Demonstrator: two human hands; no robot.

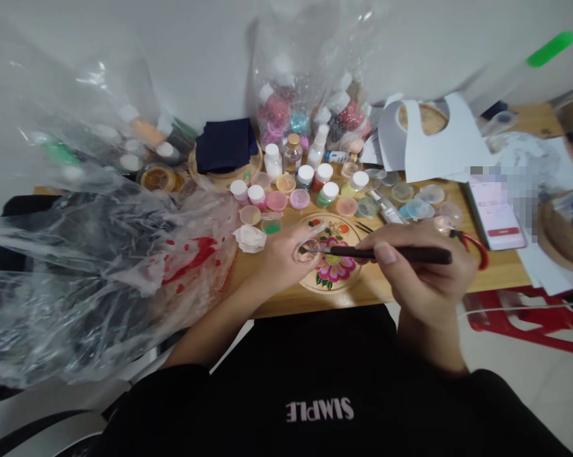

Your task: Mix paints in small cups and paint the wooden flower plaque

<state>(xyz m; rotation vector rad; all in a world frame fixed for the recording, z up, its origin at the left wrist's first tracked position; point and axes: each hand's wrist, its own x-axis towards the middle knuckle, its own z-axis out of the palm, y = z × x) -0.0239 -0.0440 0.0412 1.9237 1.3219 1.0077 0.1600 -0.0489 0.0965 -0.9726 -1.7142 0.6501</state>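
My left hand (283, 256) is closed round a small clear cup (307, 252) with pale brownish contents. In my right hand (422, 270) is a dark-handled tool (405, 254), gripped between thumb and fingers and pointing left. Its thin metal tip reaches into the cup. Beneath and just beyond the cup lies a round wooden disc (305, 282) with a pink and purple flower (338, 265), green leaves and orange shapes on it. My left hand partly covers the disc's left side.
White-capped jars (328, 193) and small coloured cups (300, 199) stand behind the disc. Plastic bags (124, 273) cover the left side. A crumpled tissue (249, 238) lies by my left hand. At the right are a phone (496, 212), white papers (439, 146) and a red stool (529, 317).
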